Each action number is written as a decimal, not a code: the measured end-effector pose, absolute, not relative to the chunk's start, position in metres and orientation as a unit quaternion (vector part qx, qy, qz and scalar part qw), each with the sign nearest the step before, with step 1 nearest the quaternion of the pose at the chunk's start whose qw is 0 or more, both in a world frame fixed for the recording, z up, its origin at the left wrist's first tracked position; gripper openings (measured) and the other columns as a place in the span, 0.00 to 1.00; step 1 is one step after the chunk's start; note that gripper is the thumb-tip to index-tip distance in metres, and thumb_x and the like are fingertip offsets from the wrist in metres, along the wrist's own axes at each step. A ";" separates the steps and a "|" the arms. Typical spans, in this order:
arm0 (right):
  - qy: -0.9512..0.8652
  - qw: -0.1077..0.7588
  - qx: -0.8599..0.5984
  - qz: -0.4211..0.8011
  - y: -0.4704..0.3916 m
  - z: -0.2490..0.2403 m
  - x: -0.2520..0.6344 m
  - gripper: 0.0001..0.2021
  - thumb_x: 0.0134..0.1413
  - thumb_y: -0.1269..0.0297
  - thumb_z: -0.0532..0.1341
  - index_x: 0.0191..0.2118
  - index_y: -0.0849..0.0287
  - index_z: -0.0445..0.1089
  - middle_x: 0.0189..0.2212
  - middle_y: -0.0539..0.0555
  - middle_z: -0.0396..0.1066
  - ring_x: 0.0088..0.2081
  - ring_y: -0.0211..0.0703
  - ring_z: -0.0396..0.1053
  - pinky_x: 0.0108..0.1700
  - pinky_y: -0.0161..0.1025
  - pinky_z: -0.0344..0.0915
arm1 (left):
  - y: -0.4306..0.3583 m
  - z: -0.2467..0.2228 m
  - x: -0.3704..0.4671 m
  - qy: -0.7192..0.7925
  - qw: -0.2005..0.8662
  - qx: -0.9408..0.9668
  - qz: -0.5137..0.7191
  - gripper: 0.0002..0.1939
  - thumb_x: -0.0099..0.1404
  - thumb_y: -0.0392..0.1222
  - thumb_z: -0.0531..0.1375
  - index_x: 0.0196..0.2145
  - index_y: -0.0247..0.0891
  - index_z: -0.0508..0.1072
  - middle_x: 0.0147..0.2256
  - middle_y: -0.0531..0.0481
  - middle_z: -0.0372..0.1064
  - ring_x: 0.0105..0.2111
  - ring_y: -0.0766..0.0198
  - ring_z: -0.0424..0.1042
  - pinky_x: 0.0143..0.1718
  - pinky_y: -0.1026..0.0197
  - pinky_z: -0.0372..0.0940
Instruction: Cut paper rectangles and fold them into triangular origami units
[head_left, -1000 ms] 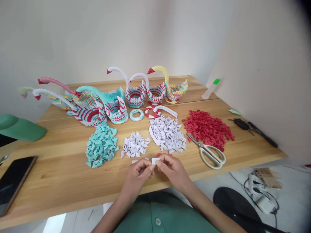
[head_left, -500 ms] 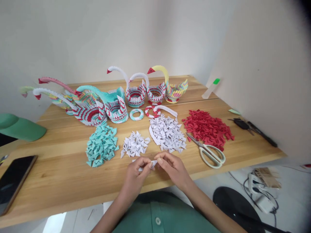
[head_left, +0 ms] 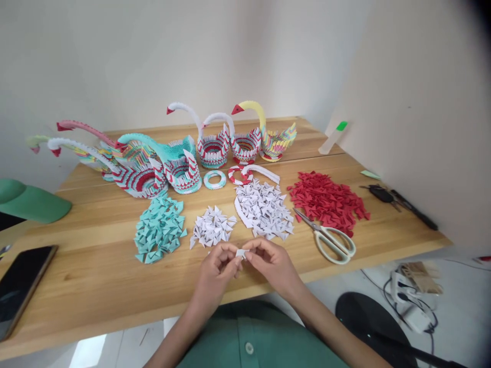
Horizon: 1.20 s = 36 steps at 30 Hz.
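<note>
A small white folded paper piece (head_left: 241, 253) is pinched between my two hands near the table's front edge. My left hand (head_left: 219, 266) grips its left side with thumb and fingertips, and my right hand (head_left: 269, 259) holds its right side. Just beyond them lie a small pile of white paper triangles (head_left: 213, 227) and a larger white pile (head_left: 265, 210). Teal triangles (head_left: 159, 230) are heaped to the left, red ones (head_left: 328, 199) to the right. Scissors (head_left: 326, 237) with pale handles rest beside the red pile, blades pointing away to the left.
Several paper swans stand at the back, one with a yellow neck (head_left: 255, 108). In front of them are a teal-and-white ring (head_left: 215, 179) and a red-and-white ring (head_left: 237, 175). A phone (head_left: 25, 286) and a green bottle (head_left: 36, 202) are at left, keys (head_left: 379, 193) at right.
The white paper between my fingertips has changed its angle and now shows a flatter face. Both hands remain in nearly the same place, and the view has shifted slightly.
</note>
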State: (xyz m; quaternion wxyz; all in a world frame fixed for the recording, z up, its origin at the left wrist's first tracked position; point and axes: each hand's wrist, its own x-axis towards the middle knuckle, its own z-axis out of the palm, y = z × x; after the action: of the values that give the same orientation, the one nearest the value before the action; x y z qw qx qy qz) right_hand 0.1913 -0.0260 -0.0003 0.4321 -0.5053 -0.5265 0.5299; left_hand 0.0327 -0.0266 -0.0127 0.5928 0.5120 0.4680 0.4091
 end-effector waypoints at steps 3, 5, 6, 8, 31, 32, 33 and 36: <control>-0.520 0.429 -0.513 0.532 -0.025 -0.001 0.191 0.07 0.52 0.62 0.61 0.34 0.59 0.72 0.25 0.48 0.69 0.27 0.37 0.65 0.32 0.34 0.63 | -0.030 -0.017 0.031 0.505 0.472 0.603 0.399 0.05 0.63 0.38 0.57 0.38 0.38 0.69 0.24 0.55 0.66 0.25 0.66 0.67 0.29 0.64 0.63; -0.519 0.426 -0.522 0.525 -0.024 -0.002 0.190 0.07 0.52 0.62 0.61 0.34 0.59 0.73 0.25 0.49 0.70 0.28 0.38 0.66 0.32 0.35 0.64 | -0.031 -0.019 0.030 0.520 0.346 0.680 0.384 0.08 0.64 0.36 0.56 0.42 0.40 0.70 0.26 0.53 0.69 0.27 0.63 0.69 0.32 0.62 0.64; -0.520 0.425 -0.528 0.520 -0.024 -0.002 0.190 0.07 0.52 0.62 0.61 0.34 0.59 0.73 0.25 0.49 0.70 0.28 0.38 0.66 0.32 0.35 0.64 | -0.030 -0.019 0.029 0.515 0.285 0.714 0.380 0.09 0.65 0.35 0.56 0.43 0.40 0.70 0.27 0.52 0.70 0.29 0.62 0.70 0.33 0.61 0.64; -0.523 0.423 -0.535 0.510 -0.023 -0.002 0.190 0.07 0.51 0.62 0.61 0.33 0.58 0.74 0.25 0.49 0.70 0.27 0.38 0.66 0.32 0.35 0.64 | -0.028 -0.018 0.028 0.485 0.187 0.765 0.380 0.08 0.65 0.34 0.57 0.42 0.40 0.71 0.31 0.48 0.73 0.32 0.59 0.71 0.36 0.58 0.65; -0.553 0.422 -0.518 0.498 -0.029 0.005 0.191 0.09 0.54 0.62 0.60 0.38 0.57 0.75 0.32 0.52 0.73 0.33 0.41 0.69 0.37 0.37 0.66 | -0.028 -0.007 0.026 0.459 0.205 0.763 0.406 0.05 0.66 0.34 0.57 0.33 0.40 0.72 0.33 0.48 0.76 0.35 0.59 0.74 0.38 0.58 0.66; -0.553 0.421 -0.518 0.499 -0.029 0.005 0.191 0.09 0.54 0.62 0.60 0.38 0.57 0.74 0.32 0.52 0.73 0.33 0.41 0.69 0.37 0.37 0.66 | -0.028 -0.006 0.027 0.456 0.207 0.761 0.412 0.05 0.65 0.34 0.57 0.33 0.40 0.72 0.33 0.47 0.76 0.36 0.59 0.74 0.39 0.57 0.66; -0.553 0.420 -0.518 0.499 -0.029 0.005 0.191 0.09 0.54 0.62 0.60 0.38 0.57 0.74 0.33 0.52 0.73 0.33 0.41 0.69 0.37 0.37 0.66 | -0.027 -0.006 0.027 0.454 0.208 0.759 0.418 0.05 0.65 0.34 0.57 0.33 0.39 0.72 0.35 0.46 0.77 0.37 0.58 0.74 0.40 0.57 0.67; -0.558 0.422 -0.514 0.496 -0.029 0.004 0.190 0.09 0.55 0.62 0.59 0.38 0.58 0.74 0.32 0.52 0.73 0.32 0.40 0.68 0.36 0.36 0.65 | -0.027 -0.005 0.027 0.447 0.216 0.751 0.436 0.06 0.65 0.32 0.57 0.33 0.39 0.73 0.38 0.44 0.77 0.39 0.57 0.75 0.42 0.56 0.67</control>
State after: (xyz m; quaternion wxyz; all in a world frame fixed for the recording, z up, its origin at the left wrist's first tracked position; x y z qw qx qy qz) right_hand 0.1904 -0.0286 0.0043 0.4221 -0.5141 -0.5578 0.4964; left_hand 0.0273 -0.0275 -0.0053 0.2160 0.7509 0.4468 0.4357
